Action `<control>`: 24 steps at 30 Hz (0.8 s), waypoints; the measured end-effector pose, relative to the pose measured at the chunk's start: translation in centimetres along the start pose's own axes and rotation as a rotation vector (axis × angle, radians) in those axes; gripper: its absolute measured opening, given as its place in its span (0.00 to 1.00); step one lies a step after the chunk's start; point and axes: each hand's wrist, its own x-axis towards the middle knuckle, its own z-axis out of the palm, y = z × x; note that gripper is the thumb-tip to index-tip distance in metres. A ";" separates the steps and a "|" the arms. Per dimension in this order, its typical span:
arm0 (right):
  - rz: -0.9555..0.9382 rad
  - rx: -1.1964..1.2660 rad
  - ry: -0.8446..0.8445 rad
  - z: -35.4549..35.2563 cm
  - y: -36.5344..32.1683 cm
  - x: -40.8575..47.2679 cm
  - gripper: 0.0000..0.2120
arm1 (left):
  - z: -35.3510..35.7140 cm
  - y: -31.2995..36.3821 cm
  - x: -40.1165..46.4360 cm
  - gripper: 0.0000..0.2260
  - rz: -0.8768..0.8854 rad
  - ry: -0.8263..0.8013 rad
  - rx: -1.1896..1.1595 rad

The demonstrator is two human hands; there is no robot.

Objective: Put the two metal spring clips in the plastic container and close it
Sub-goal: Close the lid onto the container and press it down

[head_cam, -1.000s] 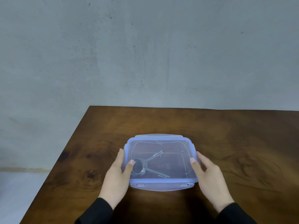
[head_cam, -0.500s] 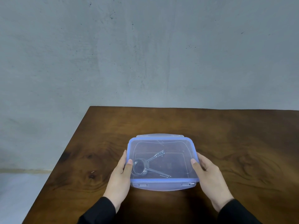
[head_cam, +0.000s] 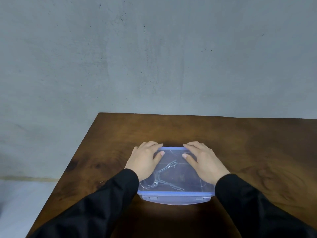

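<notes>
Both hands lay flat on top of the container, low in the centre of the frame. The left hand (head_cam: 143,160) rested palm down over the upper left part of the lid (head_cam: 176,170), fingers spread and curling over the far edge; the right hand (head_cam: 205,162) mirrored it on the upper right. Neither gripped anything: the fingers were extended and pressing rather than closed around the box.

The plastic container (head_cam: 175,197) sat on the wooden table (head_cam: 257,152), near the front edge of the frame. Through the clear lid the metal spring clips (head_cam: 164,176) showed inside, lying towards the left half of the box with their coiled end near the front left corner and their arms reaching up and right. They overlapped, so I could not separate one from the other with certainty.

By my judgement the clips were already in and the closing step was in hand, with the far side being pressed down. The front latch flap (head_cam: 176,200) looked as though it stood out from the box, not yet snapped. The next move would probably call for bringing the fingers to that near edge and folding the flap down until it caught, then checking the sides, which the hands and sleeves hid.
</notes>
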 end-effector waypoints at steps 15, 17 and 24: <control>-0.016 -0.084 -0.016 1.3 1.3 1.6 0.20 | 0.5 -0.5 1.0 0.18 0.007 0.010 0.093; -0.014 -0.091 -0.019 1.2 1.2 1.6 0.21 | 0.5 -0.5 1.0 0.18 0.005 0.014 0.087; -0.073 -0.041 0.056 -0.1 0.6 0.1 0.24 | -0.4 -0.4 0.3 0.21 0.039 0.009 0.046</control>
